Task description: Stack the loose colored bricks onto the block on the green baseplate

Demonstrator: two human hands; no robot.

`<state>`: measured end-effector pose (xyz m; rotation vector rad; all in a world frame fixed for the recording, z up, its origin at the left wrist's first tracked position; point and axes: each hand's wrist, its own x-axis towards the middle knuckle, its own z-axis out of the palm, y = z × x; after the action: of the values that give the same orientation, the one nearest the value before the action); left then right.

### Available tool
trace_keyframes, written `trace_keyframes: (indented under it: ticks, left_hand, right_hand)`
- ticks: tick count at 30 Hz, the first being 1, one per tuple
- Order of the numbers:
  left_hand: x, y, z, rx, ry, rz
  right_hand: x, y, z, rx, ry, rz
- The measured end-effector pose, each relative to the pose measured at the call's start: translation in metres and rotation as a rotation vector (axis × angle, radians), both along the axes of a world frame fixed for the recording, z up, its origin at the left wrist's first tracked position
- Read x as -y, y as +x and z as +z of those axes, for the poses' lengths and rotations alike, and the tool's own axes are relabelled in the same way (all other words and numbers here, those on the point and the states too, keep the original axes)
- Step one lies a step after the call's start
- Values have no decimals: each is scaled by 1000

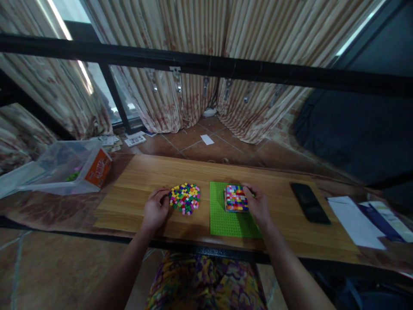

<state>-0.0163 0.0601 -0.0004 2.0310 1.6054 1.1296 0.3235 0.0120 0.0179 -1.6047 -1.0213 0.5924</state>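
A pile of small loose toy bricks (184, 198) in many colours lies left of centre on the wooden board. My left hand (157, 209) rests at the pile's left edge, its fingers curled together; what they hold, if anything, is too small to make out. Right of the pile lies a bright green studded baseplate (222, 224). On it stands a low block of toy bricks (236, 199) with colourful rows on top. My right hand (259, 207) is closed at the block's right side, fingertips over its upper right corner. The hand hides that side of the block.
A black phone (310, 203) lies on the right of the wooden board (129, 193). Farther right are white paper (355, 221) and a blue-and-white packet (383, 219). A clear plastic box (64, 168) with an orange label stands left. A dark bar (206, 64) crosses beyond the table.
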Motion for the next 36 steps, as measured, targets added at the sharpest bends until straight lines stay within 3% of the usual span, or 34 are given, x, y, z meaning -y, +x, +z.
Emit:
trace_keyframes:
  ticks: [9,11,14,16,19,21,24,28,36]
  left_hand:
    - [1,0,0,20,5,-1]
    - [1,1,-1,20,3,2]
    - [2,1,0,31,-5,11]
    - [3,2,0,34,-6,14]
    - [3,2,0,34,-12,16]
    - [3,2,-1,37,-20,13]
    - [3,2,-2,44,-28,11]
    - [4,3,-1,60,-27,9]
    - [5,3,1,65,-29,9]
  right_hand:
    - [13,1,-4,-9,-39,-10]
    - [15,0,2,78,-29,-28]
    - [21,-12,18,319,96,-76]
    - [27,-30,30,426,183,-30]
    - [36,-68,37,502,170,165]
    - [39,-96,31,524,151,338]
    - [40,-129,14,570,117,453]
    - [37,-153,-2,671,69,431]
    - [32,-170,-14,808,47,310]
